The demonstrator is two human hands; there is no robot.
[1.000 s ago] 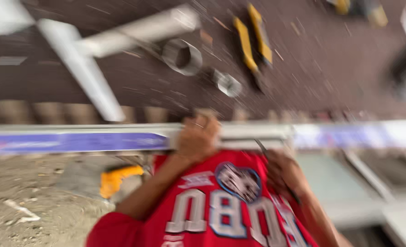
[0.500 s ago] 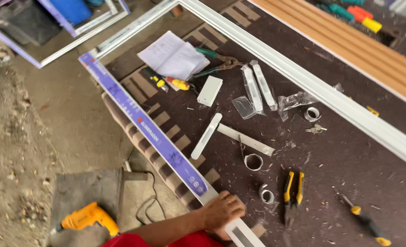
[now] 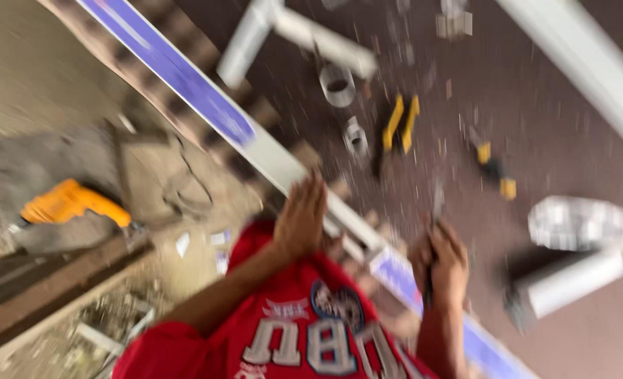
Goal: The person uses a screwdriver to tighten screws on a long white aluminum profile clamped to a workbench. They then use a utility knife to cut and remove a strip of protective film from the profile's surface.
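Left hand (image 3: 301,219) flat, fingers spread open, pressing on white frame rail (image 3: 269,158) at near bench (image 3: 536,126) edge. Right hand (image 3: 446,261), just right, fingers closed around thin dark tool (image 3: 435,210). Yellow drill (image 3: 69,203) on floor, far left.

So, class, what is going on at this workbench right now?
A person in a red shirt leans over a dark worktable. The left hand presses flat on a long white frame bar with a blue strip. The right hand grips a thin dark tool, too blurred to identify. A yellow drill lies on the ground.
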